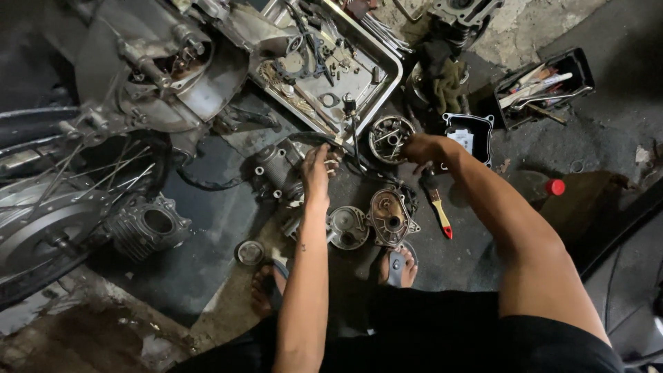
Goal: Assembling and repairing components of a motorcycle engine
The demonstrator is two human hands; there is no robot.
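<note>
L hand [318, 169] fingers curled on black cable [311, 137], R hand [423, 148] gripping round engine part [390, 138], tray [387, 59] edge just beyond

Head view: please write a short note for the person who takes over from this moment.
Left hand: fingers closed on a small metal part; which one is unclear.
Right hand: beside the round metal housing, contents hidden.
On the floor: two engine covers by the feet, cylinder at left, brush, steel tray of small parts.
Done: engine stripped into pieces.
Left: cannot tell.
</note>
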